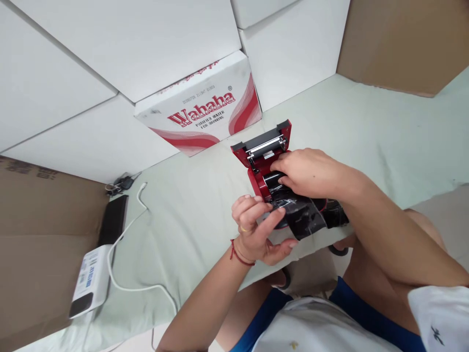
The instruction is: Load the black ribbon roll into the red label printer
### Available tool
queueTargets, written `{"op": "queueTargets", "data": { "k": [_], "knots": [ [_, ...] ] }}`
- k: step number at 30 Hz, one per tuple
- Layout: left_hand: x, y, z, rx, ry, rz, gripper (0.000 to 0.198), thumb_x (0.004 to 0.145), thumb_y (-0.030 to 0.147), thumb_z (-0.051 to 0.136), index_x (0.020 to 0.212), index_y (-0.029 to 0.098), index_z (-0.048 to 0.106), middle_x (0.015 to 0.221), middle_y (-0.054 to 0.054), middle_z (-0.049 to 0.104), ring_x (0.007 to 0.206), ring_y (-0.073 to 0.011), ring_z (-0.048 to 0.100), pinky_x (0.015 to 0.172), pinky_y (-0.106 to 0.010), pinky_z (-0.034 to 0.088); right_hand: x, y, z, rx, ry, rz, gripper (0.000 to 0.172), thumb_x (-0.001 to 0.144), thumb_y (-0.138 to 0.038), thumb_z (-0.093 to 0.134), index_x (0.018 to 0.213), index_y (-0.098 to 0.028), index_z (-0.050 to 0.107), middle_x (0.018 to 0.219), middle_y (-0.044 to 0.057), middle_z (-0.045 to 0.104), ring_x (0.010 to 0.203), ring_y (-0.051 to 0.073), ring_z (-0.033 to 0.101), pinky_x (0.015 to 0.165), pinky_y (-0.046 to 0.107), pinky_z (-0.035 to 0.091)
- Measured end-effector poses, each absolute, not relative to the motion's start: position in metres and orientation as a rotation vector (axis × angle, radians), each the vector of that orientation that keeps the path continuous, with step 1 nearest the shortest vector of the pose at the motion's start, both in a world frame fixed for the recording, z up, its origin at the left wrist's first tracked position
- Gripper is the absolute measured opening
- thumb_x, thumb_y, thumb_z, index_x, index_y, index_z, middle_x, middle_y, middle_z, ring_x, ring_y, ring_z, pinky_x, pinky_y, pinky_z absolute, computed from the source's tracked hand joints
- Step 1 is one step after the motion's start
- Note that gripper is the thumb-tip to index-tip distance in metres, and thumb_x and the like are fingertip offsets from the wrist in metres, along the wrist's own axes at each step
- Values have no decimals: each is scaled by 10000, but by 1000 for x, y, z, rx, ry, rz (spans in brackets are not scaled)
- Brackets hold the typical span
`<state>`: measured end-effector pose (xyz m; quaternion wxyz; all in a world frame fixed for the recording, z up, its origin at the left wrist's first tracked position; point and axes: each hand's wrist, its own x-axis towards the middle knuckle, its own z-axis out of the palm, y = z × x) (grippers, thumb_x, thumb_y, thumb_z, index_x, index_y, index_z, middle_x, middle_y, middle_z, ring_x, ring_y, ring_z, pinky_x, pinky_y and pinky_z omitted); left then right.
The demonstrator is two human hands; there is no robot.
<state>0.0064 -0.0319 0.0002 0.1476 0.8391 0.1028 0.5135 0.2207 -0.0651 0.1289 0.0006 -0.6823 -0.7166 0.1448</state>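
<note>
A small red and black machine (258,182), which looks like a ribbon printer, sits on the pale green cloth with its lid (262,144) raised. Inside the lid are a dark roller and a metal bar. My right hand (309,173) reaches into the body from the right, its bent fingers on a roll of black film (273,180). From there a loose, shiny sheet of black film (306,220) hangs over the front edge. At the machine's front left, my left hand (258,227) has its fingers apart, with fingertips near or touching the film.
A white Wahaha water carton (205,115) stands behind the machine, against stacked white boxes (120,44). Brown cartons stand at the left (47,254) and back right (399,44). A white device (91,278), black flat object (113,220), keys (122,183) and white cable (120,283) lie left.
</note>
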Motion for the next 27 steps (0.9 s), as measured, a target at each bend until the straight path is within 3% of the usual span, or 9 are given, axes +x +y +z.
{"op": "queueTargets", "data": {
  "k": [5,10,13,15,18,20,23,27],
  "knots": [
    [11,-38,12,2630,121,1431,522,763,543,780,1253,366,765,985,-92,612,1056,-344,506,1079,-563,391,214,-61,130,-2213,-2267,479,261,940,-149,556,1094,-213,756,1109,96,794,918,273,718,666,346,398],
    [10,-39,13,2636,136,1457,503,799,478,743,1296,406,764,970,-78,625,1038,-330,526,1084,-556,388,222,-81,151,-1834,-2174,445,332,1046,-265,473,1137,-272,792,1080,23,800,910,215,705,804,330,467],
    [11,-40,18,2645,74,1423,521,806,420,709,1321,356,757,981,-91,619,1063,-332,503,1113,-554,370,227,-87,158,-1865,-1935,244,429,1105,-329,381,1379,-259,704,1322,57,754,1047,240,704,886,352,489],
    [12,-42,21,2656,42,1436,496,813,418,684,1292,321,767,988,-97,606,1067,-323,498,1125,-525,373,231,-84,153,-1885,-1880,142,482,1097,-340,413,1531,-223,586,1521,102,647,1194,281,677,950,382,498],
    [14,-46,23,2688,116,1477,398,875,455,617,1219,330,771,988,-92,591,1072,-310,519,1114,-497,401,239,-77,141,-1826,-1966,73,508,1062,-312,477,1550,-196,562,1588,121,590,1276,315,652,993,419,503],
    [13,-46,21,2688,197,1520,394,949,495,541,1248,336,743,1016,-91,593,1101,-310,543,1111,-510,422,244,-79,139,-1791,-1999,66,441,1057,-291,477,1454,-210,650,1462,104,688,1185,300,695,955,407,509],
    [11,-40,17,2592,289,1662,509,1021,576,440,1427,335,631,1117,-101,625,1183,-325,582,1126,-539,441,249,-92,147,-1782,-2020,121,361,1058,-296,471,1266,-237,760,1083,55,808,898,240,726,802,354,487],
    [7,-24,14,2423,383,1705,591,1047,597,412,1567,331,495,1258,-103,705,1347,-342,596,1219,-576,374,251,-111,158,-1856,-2142,307,333,1045,-308,471,1071,-264,801,651,-13,693,537,170,559,601,326,356]
  ]
}}
